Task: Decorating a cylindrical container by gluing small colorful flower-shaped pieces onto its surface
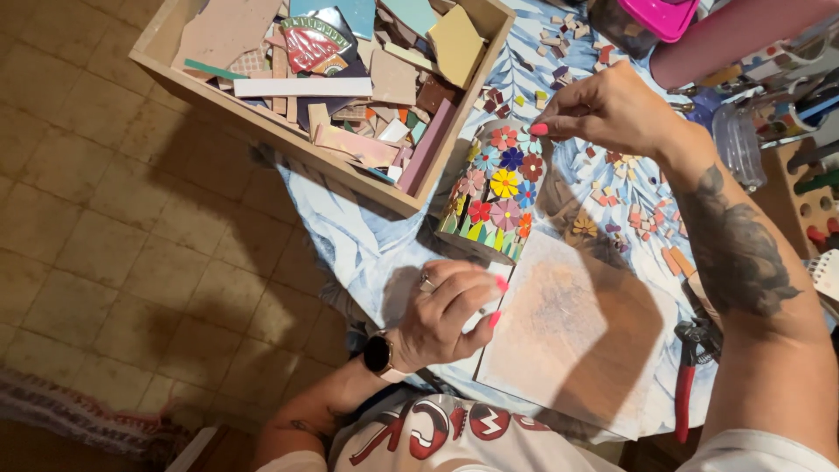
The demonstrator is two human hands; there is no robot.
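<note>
A: Centre of frame: where is the vase point(495, 188)?

B: I see it between my hands. Right hand point(607, 109), fingers pinched at its top rim; whether it holds a chip, I cannot tell. Left hand point(450, 315), curled loosely, lies below it beside the board point(577, 336).

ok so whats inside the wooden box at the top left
The shallow wooden box holds a loose heap of broken tile pieces: pink, beige, teal, yellow, a white strip, and one red and green patterned shard. The heap hides the box's bottom and any lower pieces.
</note>
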